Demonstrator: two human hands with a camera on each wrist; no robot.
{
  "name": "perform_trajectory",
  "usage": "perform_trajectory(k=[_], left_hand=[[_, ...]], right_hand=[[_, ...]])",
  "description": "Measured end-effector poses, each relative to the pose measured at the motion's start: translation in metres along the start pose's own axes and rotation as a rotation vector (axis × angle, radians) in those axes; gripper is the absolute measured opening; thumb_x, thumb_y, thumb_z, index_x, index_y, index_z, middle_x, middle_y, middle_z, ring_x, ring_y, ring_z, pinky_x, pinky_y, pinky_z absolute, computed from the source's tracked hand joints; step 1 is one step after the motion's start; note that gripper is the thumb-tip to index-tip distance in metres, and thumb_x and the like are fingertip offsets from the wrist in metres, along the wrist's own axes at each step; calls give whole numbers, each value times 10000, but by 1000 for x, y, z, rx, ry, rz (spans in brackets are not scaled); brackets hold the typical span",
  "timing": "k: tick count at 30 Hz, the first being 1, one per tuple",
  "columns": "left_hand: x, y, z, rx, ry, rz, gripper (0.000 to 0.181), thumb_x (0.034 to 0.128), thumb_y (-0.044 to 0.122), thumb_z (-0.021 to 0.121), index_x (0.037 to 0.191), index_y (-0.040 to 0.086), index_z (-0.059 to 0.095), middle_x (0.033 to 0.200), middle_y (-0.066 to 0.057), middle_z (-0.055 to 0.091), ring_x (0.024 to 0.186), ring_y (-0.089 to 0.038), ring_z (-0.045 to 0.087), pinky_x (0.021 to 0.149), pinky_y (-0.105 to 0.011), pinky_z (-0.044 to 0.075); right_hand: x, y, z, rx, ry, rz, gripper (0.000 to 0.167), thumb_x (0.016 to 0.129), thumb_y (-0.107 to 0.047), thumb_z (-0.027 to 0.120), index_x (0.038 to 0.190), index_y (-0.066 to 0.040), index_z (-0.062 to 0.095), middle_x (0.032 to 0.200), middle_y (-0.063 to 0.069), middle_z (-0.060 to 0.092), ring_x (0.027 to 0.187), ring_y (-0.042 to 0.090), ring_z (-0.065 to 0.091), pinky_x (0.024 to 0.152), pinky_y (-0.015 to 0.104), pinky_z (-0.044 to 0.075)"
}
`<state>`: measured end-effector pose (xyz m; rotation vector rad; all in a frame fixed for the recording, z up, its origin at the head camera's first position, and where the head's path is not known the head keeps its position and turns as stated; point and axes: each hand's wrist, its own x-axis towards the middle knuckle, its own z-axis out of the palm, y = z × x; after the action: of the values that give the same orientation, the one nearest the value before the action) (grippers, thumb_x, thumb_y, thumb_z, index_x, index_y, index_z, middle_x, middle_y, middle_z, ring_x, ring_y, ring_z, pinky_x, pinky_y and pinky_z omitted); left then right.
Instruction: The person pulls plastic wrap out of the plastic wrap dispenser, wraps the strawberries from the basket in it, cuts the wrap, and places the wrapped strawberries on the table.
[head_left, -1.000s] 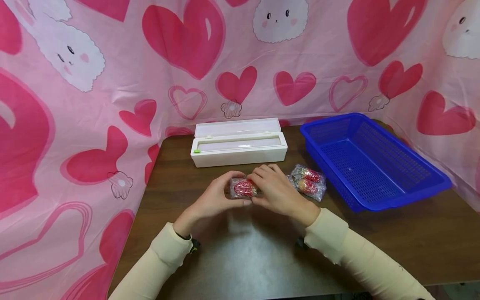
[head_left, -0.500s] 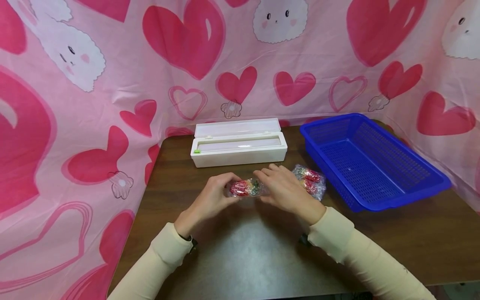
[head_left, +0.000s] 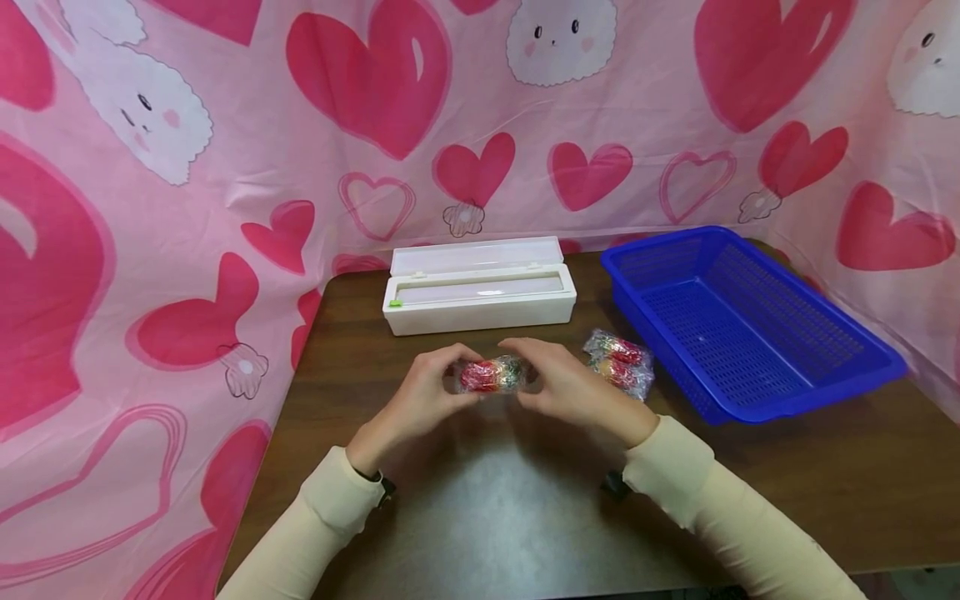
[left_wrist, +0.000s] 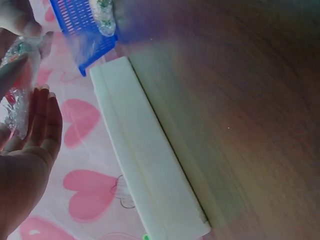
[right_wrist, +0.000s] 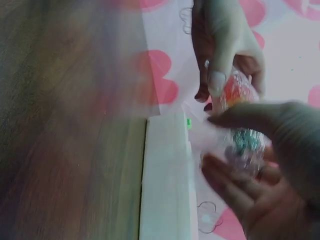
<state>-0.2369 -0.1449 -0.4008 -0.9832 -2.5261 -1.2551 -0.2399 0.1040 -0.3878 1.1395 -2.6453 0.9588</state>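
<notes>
Over the middle of the table, a bundle wrapped in clear film shows red at its left end, yellow in the middle and green at its right, like a strawberry. My left hand grips the red end between thumb and fingers. Around the green end curve the thumb and fingers of my right hand; in the right wrist view its thumb lies across the film. A second film-wrapped packet, with two similar red-and-yellow pieces inside, lies on the table just beyond my right hand.
Behind the hands stands a white cling film dispenser, lid raised, with a green slider at its left. To the right sits a blue perforated basket on the brown table. A pink heart-patterned cloth hangs behind.
The right hand has drawn back to the right and its fingers have spread from the bundle's top, uncovering the green end. My left hand has stayed nearly in place.
</notes>
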Motion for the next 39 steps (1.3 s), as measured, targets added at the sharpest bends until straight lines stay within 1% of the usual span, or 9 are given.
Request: perform_trajectory(k=[4,8,11,15,20,25,29,35,39], left_hand=[[0,0,-1,-44,10,-18,406,779,23,883,1121,84,674,1057,-20,707,923,-157,641,827,-420,578],[2,0,0,-54,17,-16,404,779,31,885,1120,83,675,1056,-27,710,929,-165,645,832,-442,574],[2,0,1,-47,17,-10,400,781,50,889,1117,91,677,1067,-11,706,954,-149,646,852,-414,568],[5,1,2,-32,27,39,405,760,76,912,1095,94,685,1164,-15,658,1032,-158,616,864,-352,545],[7,2,1,-41,24,85,395,745,75,921,1065,94,691,1299,-81,586,1128,-202,574,874,-334,524],[7,3,1,-56,-18,49,380,755,87,917,1061,103,693,1304,-115,587,1125,-198,578,895,-351,533],[7,3,3,-82,-44,22,359,768,102,911,1055,117,696,1295,-77,587,1122,-194,588,908,-344,542],[7,4,3,-200,-115,-16,354,810,83,872,1091,109,658,1348,-61,589,1108,-215,621,876,-342,579],[6,5,1,-219,-151,-44,384,805,108,880,1102,130,637,1236,-34,652,995,-199,647,820,-347,587]], right_hand=[[-1,4,0,154,29,-16,788,783,-87,869,1468,-37,483,1245,83,633,1009,179,663,867,369,573],[-3,6,4,322,51,27,772,793,-38,858,1469,-60,487,1240,86,572,1057,230,682,890,328,572],[-3,5,6,415,59,54,761,806,12,831,1475,-48,473,1287,135,540,1097,286,674,930,352,558],[-4,5,7,441,36,67,764,823,42,804,1493,-32,445,1354,171,568,1157,332,657,972,428,537],[-4,7,8,436,-5,76,751,849,23,788,1505,-21,425,1313,142,608,1198,325,637,994,467,521],[-3,10,10,442,-31,77,796,853,-29,802,1534,-39,389,1298,90,611,1161,237,635,986,425,527],[-4,10,12,478,-26,48,886,850,-42,815,1580,-115,318,1304,79,604,1154,203,627,989,389,519],[-6,12,17,486,6,-41,1040,827,-40,828,1627,-212,186,1417,80,530,1301,244,536,1043,347,471],[-8,13,17,506,-8,-60,1083,817,-16,817,1635,-249,146,1497,76,459,1386,252,458,1089,343,435]])
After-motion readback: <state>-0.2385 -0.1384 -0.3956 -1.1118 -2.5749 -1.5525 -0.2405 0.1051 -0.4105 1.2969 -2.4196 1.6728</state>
